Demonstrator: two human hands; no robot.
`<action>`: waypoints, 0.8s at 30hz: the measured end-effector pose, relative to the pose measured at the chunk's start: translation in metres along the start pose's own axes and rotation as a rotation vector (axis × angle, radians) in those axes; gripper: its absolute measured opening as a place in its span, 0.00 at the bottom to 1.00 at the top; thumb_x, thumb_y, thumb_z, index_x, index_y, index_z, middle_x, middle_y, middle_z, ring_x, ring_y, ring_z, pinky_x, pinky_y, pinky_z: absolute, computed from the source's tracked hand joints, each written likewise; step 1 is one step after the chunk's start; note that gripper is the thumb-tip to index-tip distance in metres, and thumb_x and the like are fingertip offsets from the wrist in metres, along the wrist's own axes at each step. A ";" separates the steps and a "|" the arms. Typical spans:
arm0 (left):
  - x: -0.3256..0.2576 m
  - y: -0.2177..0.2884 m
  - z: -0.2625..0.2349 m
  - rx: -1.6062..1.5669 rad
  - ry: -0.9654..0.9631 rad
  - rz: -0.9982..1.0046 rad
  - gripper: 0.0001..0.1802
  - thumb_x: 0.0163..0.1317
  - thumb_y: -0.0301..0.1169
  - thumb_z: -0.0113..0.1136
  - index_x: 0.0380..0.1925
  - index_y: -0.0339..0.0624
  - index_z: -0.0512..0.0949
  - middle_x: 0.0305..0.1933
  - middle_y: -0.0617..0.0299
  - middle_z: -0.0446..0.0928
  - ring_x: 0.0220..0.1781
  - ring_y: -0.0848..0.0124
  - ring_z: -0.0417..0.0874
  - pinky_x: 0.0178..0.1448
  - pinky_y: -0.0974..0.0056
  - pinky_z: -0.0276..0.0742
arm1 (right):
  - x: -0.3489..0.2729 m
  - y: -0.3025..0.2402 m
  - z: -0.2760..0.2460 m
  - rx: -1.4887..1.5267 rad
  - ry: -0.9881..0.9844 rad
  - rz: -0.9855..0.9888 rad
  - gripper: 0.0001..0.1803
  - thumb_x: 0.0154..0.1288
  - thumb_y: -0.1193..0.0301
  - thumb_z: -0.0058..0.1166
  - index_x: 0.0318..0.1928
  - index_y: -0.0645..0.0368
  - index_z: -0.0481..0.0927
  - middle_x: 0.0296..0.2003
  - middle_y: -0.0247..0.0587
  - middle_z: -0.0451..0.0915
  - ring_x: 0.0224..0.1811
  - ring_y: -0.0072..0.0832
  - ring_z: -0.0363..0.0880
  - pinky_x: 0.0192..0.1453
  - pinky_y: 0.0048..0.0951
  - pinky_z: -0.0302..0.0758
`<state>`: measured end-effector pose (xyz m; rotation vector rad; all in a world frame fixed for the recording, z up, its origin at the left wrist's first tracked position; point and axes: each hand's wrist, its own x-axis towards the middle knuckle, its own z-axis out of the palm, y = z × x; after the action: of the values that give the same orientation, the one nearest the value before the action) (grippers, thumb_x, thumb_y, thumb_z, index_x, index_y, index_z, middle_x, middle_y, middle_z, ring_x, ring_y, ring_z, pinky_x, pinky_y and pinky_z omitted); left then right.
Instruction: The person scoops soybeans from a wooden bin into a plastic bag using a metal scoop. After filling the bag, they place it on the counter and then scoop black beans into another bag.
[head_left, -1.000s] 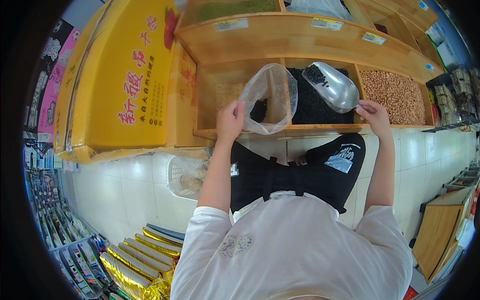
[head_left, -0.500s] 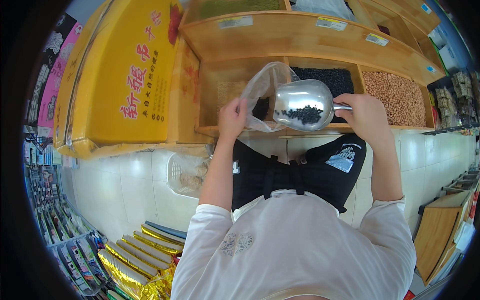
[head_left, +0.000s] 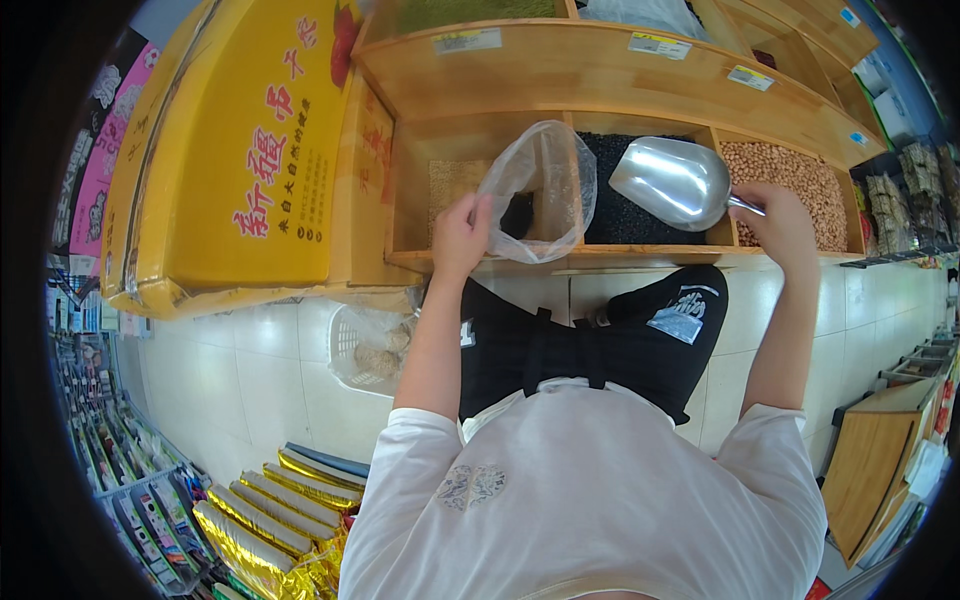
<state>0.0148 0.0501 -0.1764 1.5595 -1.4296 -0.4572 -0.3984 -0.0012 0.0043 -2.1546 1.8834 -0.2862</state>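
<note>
My left hand (head_left: 461, 234) grips the edge of a clear plastic bag (head_left: 545, 190) held open over the front rim of a wooden bin shelf (head_left: 560, 258). A small dark heap lies in the bag's bottom. My right hand (head_left: 779, 222) holds the handle of a shiny metal scoop (head_left: 672, 182), which hangs just right of the bag over the compartment of black grains (head_left: 625, 205). The scoop's hollow side faces away, so its contents are hidden.
A compartment of pale brown nuts (head_left: 790, 180) lies to the right and a pale grain one (head_left: 450, 185) to the left. A large yellow box (head_left: 240, 160) stands at the left. A white basket (head_left: 365, 350) and gold packets (head_left: 270, 520) sit on the tiled floor.
The scoop came up full of black grains, met the bag mouth half a second ago, and has now drawn back to the right above the black-grain compartment. The left hand kept the bag open.
</note>
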 end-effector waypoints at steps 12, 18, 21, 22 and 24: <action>0.001 -0.004 0.001 0.039 -0.012 0.002 0.20 0.73 0.41 0.59 0.28 0.35 0.73 0.25 0.45 0.71 0.27 0.47 0.72 0.33 0.51 0.68 | 0.056 0.033 0.142 0.165 -0.030 0.117 0.15 0.63 0.63 0.69 0.48 0.55 0.88 0.41 0.46 0.89 0.46 0.42 0.88 0.51 0.39 0.82; 0.001 -0.002 -0.001 0.048 0.001 0.016 0.20 0.73 0.40 0.59 0.27 0.35 0.73 0.24 0.45 0.70 0.26 0.47 0.71 0.33 0.52 0.68 | 0.053 0.070 0.142 0.576 -0.163 0.164 0.17 0.65 0.70 0.68 0.51 0.65 0.85 0.39 0.45 0.89 0.34 0.26 0.86 0.37 0.27 0.81; 0.001 0.001 0.000 0.046 -0.006 0.009 0.20 0.73 0.40 0.59 0.27 0.35 0.73 0.24 0.46 0.70 0.26 0.47 0.70 0.32 0.52 0.68 | 0.031 0.088 0.125 0.715 -0.127 0.153 0.18 0.66 0.73 0.67 0.53 0.69 0.83 0.40 0.42 0.89 0.31 0.20 0.82 0.34 0.22 0.79; 0.001 0.001 0.000 0.036 -0.013 -0.009 0.20 0.73 0.40 0.59 0.28 0.35 0.73 0.24 0.45 0.70 0.26 0.47 0.70 0.32 0.52 0.68 | 0.025 0.089 0.119 0.733 -0.113 0.155 0.18 0.66 0.73 0.67 0.54 0.69 0.83 0.40 0.42 0.89 0.31 0.20 0.82 0.34 0.22 0.79; 0.001 0.002 0.001 0.022 -0.014 -0.015 0.20 0.73 0.40 0.59 0.28 0.35 0.73 0.24 0.45 0.70 0.25 0.48 0.70 0.32 0.52 0.68 | 0.015 0.086 0.104 0.777 -0.085 0.185 0.18 0.66 0.74 0.68 0.54 0.69 0.83 0.40 0.42 0.89 0.31 0.20 0.82 0.35 0.21 0.78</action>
<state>0.0131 0.0493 -0.1746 1.5883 -1.4395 -0.4634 -0.4436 -0.0194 -0.1220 -1.4386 1.5449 -0.7295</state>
